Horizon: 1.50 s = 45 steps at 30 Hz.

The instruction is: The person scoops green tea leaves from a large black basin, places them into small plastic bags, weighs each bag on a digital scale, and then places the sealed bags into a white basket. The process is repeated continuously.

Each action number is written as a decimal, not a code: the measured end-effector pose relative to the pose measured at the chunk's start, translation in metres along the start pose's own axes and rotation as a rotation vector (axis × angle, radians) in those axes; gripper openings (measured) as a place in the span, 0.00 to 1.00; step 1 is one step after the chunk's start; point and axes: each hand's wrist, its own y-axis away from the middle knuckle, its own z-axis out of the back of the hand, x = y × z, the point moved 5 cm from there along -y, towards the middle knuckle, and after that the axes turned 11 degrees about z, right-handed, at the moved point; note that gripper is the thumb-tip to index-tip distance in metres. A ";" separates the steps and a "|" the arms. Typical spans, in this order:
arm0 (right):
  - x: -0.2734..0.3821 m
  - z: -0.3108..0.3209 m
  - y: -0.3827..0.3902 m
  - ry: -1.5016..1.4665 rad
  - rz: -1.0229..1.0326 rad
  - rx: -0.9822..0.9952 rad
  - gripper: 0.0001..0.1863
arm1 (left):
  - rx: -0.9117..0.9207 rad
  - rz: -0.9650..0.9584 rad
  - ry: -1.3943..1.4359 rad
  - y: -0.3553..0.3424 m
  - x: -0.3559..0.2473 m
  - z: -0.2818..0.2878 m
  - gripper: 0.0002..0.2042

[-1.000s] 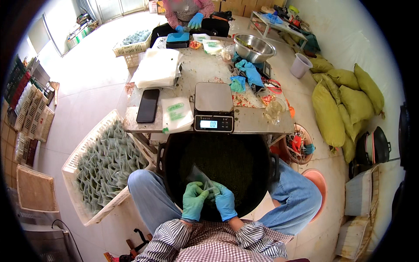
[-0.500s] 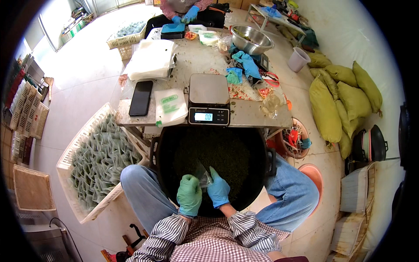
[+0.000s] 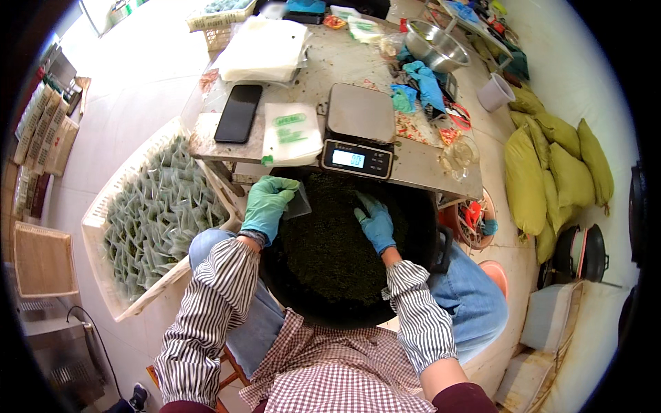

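Observation:
Over the left rim of a big black pan [image 3: 303, 313], my left hand [image 3: 268, 206] in a green glove is closed on a small clear plastic bag [image 3: 297, 204]. Dark green, loose leafy bits [image 3: 323, 255] fill the pan. My right hand [image 3: 377, 226], in a blue glove, reaches down to the bits with its fingers apart and nothing visible in them. Just beyond the pan, at the table edge, stands a digital scale [image 3: 361, 113] with a bare plate and lit display. Beside it lies a stack of printed clear bags [image 3: 292, 134].
A black phone [image 3: 239, 113] and a thick pile of plastic sheets [image 3: 265, 48] lie on the table [image 3: 330, 48]. To the left stands a cream crate [image 3: 131, 303] of filled bags. Yellow-green sacks [image 3: 527, 179] lean by the right wall, near a steel bowl [image 3: 441, 45].
My hands have moved apart: the left went up and left with the bag, the right forward and right to the leafy bits. The view has shifted, and the person opposite is mostly out of it.

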 end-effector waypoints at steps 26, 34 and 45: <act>0.052 -0.060 0.088 0.078 0.169 0.269 0.34 | 0.018 -0.070 -0.055 0.001 0.015 -0.035 0.10; 0.042 0.024 0.061 -1.869 -0.518 -0.392 0.19 | 0.227 0.096 -0.218 0.010 0.049 -0.081 0.11; 0.070 0.046 0.039 -1.997 -0.456 -0.732 0.19 | 0.315 0.152 -0.284 0.032 0.057 -0.110 0.14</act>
